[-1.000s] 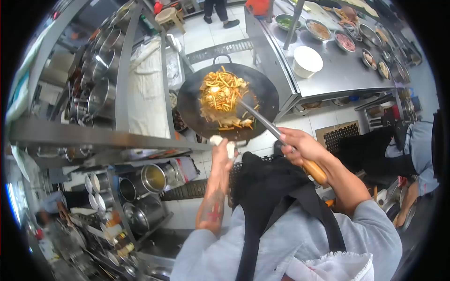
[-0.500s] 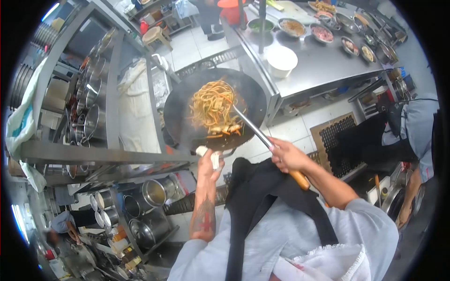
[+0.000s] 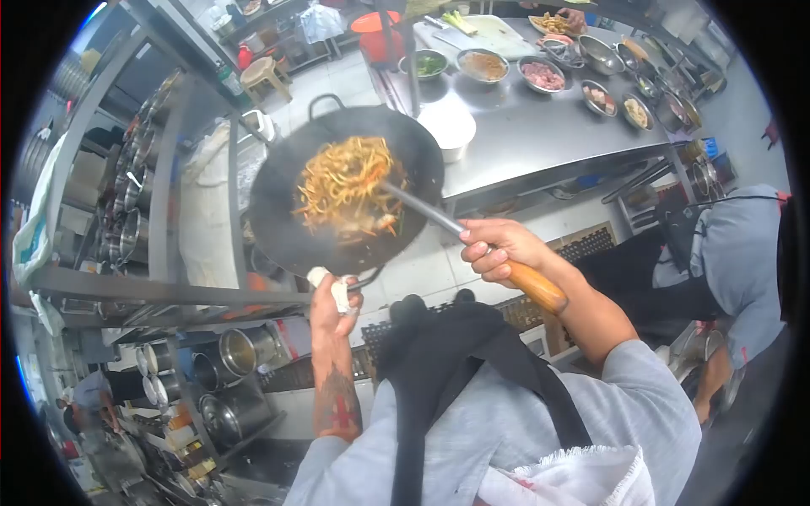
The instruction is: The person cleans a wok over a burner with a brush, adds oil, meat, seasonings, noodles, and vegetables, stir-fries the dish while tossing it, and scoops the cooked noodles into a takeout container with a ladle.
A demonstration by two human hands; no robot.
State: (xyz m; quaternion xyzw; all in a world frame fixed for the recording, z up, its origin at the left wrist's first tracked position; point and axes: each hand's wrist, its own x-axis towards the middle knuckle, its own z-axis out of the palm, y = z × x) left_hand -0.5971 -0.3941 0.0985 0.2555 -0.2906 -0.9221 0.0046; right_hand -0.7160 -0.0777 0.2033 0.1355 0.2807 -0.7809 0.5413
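Note:
A large dark wok (image 3: pixel 278 202) holds a heap of steaming noodles (image 3: pixel 350 181). My left hand (image 3: pixel 334 302) grips the wok's near handle through a folded white cloth (image 3: pixel 339 295). In my right hand (image 3: pixel 504 253) is a long metal utensil (image 3: pixel 426 209) with a wooden grip; its tip rests among the noodles, and its head is hidden by them. The wok tilts a little and hangs between the shelf frame and the steel counter.
On the steel counter (image 3: pixel 540 131) at the right stand a white tub (image 3: pixel 449 128), a cutting board (image 3: pixel 485 35) and several bowls of ingredients. A metal shelf frame (image 3: pixel 169 287) runs along the left. A co-worker (image 3: pixel 742 253) bends at the far right.
The wok has moved left in the view, with both my hands following. The noodles have shifted and turned over in it. The view has swung, so the counter also appears further left.

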